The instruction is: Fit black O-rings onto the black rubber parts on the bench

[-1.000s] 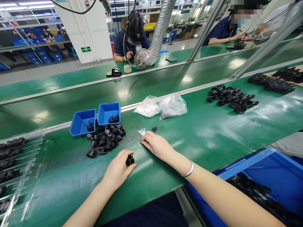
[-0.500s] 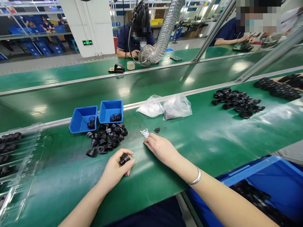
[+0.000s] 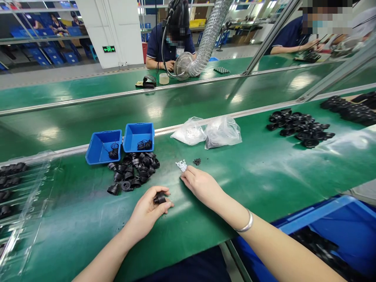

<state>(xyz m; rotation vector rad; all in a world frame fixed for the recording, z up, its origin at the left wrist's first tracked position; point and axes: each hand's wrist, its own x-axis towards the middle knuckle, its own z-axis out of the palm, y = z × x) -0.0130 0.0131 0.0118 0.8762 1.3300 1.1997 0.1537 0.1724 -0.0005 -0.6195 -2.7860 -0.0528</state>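
My left hand is closed around a black ribbed plastic fitting, held just over the green tabletop. Beside a little heap of small white parts, my right hand has its fingertips pinched together and lowered to the table. Whatever is between those fingertips is too small or hidden to make out. A tiny pile of small black parts lies just beyond the right hand. Left of and beyond my left hand is a heap of similar black fittings.
Two blue bins with black rings stand behind the fittings. Clear plastic bags lie at the back. More black parts are at the right, a clear tray at the left. A blue crate sits low right. Co-workers sit opposite.
My left hand has shifted slightly to the right with the black fitting, which has turned a little. My right hand stays pinched by the white parts. The view has moved slightly.
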